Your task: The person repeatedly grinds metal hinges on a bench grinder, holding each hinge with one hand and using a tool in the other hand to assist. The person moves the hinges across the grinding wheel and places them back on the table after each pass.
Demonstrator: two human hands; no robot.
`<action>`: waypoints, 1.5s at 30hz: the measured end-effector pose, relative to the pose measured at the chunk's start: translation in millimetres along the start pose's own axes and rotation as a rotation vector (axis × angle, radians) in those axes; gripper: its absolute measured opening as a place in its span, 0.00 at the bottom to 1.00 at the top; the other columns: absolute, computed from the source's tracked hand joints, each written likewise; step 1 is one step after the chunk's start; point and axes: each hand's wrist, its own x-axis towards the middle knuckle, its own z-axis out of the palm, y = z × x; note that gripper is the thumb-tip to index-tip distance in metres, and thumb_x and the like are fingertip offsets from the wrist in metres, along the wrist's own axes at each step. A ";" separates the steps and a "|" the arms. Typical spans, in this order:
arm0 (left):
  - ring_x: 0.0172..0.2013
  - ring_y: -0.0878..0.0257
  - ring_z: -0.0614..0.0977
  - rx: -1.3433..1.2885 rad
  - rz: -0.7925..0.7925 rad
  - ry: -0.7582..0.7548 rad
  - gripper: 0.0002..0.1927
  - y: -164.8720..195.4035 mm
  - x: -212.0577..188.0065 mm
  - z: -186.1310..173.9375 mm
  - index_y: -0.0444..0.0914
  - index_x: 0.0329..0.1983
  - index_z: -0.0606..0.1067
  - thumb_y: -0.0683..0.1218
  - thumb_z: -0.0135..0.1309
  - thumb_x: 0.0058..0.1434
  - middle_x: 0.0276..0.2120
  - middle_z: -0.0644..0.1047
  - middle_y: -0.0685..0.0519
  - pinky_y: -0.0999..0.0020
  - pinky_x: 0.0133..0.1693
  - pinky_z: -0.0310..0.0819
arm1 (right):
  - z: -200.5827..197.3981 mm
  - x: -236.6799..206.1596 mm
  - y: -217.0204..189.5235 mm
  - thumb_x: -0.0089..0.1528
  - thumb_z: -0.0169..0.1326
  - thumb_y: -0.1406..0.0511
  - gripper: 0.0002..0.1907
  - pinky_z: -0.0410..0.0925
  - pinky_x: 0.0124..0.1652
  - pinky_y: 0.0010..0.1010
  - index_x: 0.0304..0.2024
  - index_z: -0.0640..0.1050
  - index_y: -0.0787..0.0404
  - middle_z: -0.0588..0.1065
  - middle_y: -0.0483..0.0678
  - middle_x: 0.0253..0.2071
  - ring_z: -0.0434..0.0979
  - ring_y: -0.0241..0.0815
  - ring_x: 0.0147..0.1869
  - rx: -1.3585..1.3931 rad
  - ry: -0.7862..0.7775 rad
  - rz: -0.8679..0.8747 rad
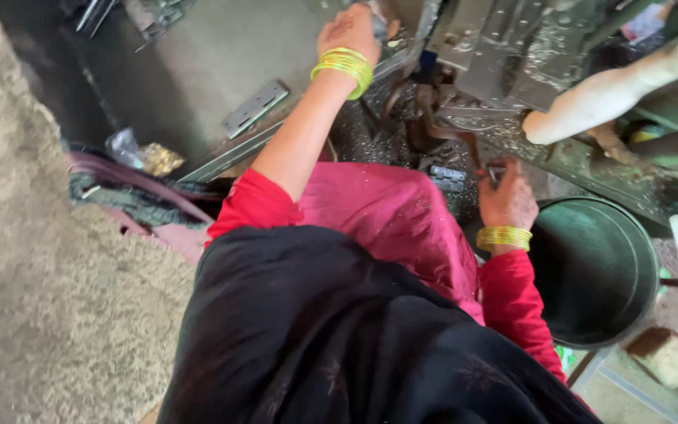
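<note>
the right hand pinched a small flat grey metal plate, rectangular and dull, just above the dark green bucket. the left hand reached up to the machine; its grip could not be told.

A small flat grey metal plate with punched holes sits pinched at the fingertips of the right hand, low beside the machine and just above the rim of the dark green bucket. Up top, the left hand is stretched out to the grey metal machine, fingers curled on a part there, though what they grip is hidden.
</note>
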 end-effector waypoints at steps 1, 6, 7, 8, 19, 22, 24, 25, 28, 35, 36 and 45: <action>0.48 0.48 0.80 -0.115 0.003 -0.074 0.14 21.7 0.6 1.2 0.40 0.45 0.76 0.44 0.58 0.55 0.42 0.80 0.45 0.54 0.50 0.73 | -1.2 0.4 -1.2 0.65 0.57 0.54 0.17 0.68 0.45 0.53 0.53 0.74 0.50 0.79 0.55 0.47 0.78 0.62 0.50 0.010 -0.031 0.034; 0.49 0.49 0.82 -0.117 0.168 -0.118 0.12 138.9 -34.1 31.4 0.39 0.43 0.81 0.37 0.54 0.57 0.44 0.81 0.43 0.56 0.55 0.75 | -9.0 -4.1 -7.9 0.66 0.57 0.54 0.17 0.68 0.44 0.55 0.54 0.73 0.51 0.79 0.58 0.45 0.78 0.65 0.49 0.083 -0.009 0.014; 0.52 0.47 0.80 -0.026 0.199 -0.062 0.08 154.3 -47.1 39.2 0.36 0.39 0.80 0.38 0.54 0.57 0.52 0.78 0.39 0.58 0.49 0.75 | -10.3 -5.2 -9.5 0.66 0.57 0.55 0.17 0.68 0.44 0.55 0.54 0.73 0.51 0.79 0.59 0.44 0.78 0.66 0.48 0.093 -0.002 -0.006; 0.54 0.46 0.77 0.067 0.229 -0.003 0.06 165.5 -59.8 46.1 0.32 0.35 0.80 0.39 0.55 0.57 0.59 0.74 0.35 0.60 0.43 0.75 | -11.5 -5.3 -10.8 0.66 0.57 0.54 0.18 0.68 0.44 0.55 0.54 0.73 0.51 0.79 0.59 0.44 0.78 0.66 0.49 0.092 -0.023 0.014; 0.69 0.62 0.65 0.328 0.206 -0.471 0.13 183.2 -65.1 62.4 0.44 0.39 0.82 0.45 0.45 0.71 0.64 0.73 0.47 0.60 0.61 0.57 | 60.0 -3.7 49.4 0.62 0.58 0.56 0.27 0.69 0.44 0.58 0.60 0.70 0.57 0.78 0.64 0.44 0.78 0.70 0.48 0.075 -0.232 0.085; 0.69 0.63 0.68 0.249 0.185 -0.479 0.12 182.5 -49.5 60.0 0.43 0.46 0.81 0.45 0.45 0.74 0.61 0.77 0.50 0.57 0.66 0.55 | 111.7 -30.4 60.9 0.62 0.57 0.58 0.27 0.70 0.43 0.58 0.61 0.70 0.60 0.78 0.66 0.43 0.78 0.70 0.46 0.108 -0.205 0.096; 0.68 0.60 0.68 0.261 0.216 -0.483 0.12 181.3 -44.5 59.9 0.43 0.47 0.80 0.46 0.47 0.66 0.61 0.76 0.51 0.54 0.64 0.54 | 127.4 -41.8 56.8 0.61 0.56 0.60 0.28 0.70 0.43 0.57 0.62 0.69 0.62 0.78 0.67 0.42 0.78 0.71 0.45 0.131 -0.142 0.065; 0.68 0.59 0.67 0.272 0.237 -0.448 0.13 180.4 -43.4 60.4 0.43 0.47 0.80 0.46 0.47 0.66 0.61 0.75 0.50 0.54 0.64 0.53 | 129.6 -42.6 57.2 0.64 0.54 0.60 0.27 0.70 0.43 0.57 0.63 0.69 0.63 0.78 0.67 0.42 0.78 0.71 0.45 0.157 -0.090 0.043; 0.69 0.58 0.65 0.287 0.260 -0.431 0.14 178.5 -43.1 63.9 0.42 0.48 0.81 0.46 0.45 0.66 0.63 0.74 0.49 0.55 0.64 0.52 | 116.2 -31.6 55.1 0.65 0.54 0.60 0.22 0.70 0.44 0.57 0.58 0.70 0.64 0.78 0.67 0.42 0.77 0.71 0.46 0.140 -0.206 0.088; 0.70 0.56 0.61 0.345 0.262 -0.228 0.16 180.0 -43.6 77.6 0.40 0.49 0.82 0.44 0.43 0.68 0.66 0.71 0.46 0.57 0.65 0.50 | 93.3 -18.6 70.0 0.65 0.53 0.58 0.19 0.69 0.46 0.57 0.52 0.73 0.64 0.77 0.68 0.44 0.77 0.73 0.48 0.107 -0.236 0.114; 0.68 0.55 0.64 0.319 0.219 -0.257 0.16 180.2 -42.8 79.2 0.39 0.49 0.82 0.44 0.44 0.67 0.68 0.70 0.46 0.58 0.61 0.54 | 102.4 -24.0 65.1 0.65 0.53 0.58 0.18 0.69 0.46 0.57 0.51 0.73 0.64 0.77 0.68 0.44 0.76 0.73 0.48 0.147 -0.220 0.126; 0.73 0.53 0.53 0.318 0.262 -0.436 0.19 185.0 -22.4 85.9 0.39 0.56 0.77 0.46 0.44 0.65 0.68 0.66 0.49 0.50 0.66 0.44 | 91.1 -4.1 76.1 0.63 0.57 0.56 0.21 0.68 0.49 0.58 0.51 0.73 0.63 0.77 0.69 0.46 0.76 0.73 0.52 0.041 -0.289 0.151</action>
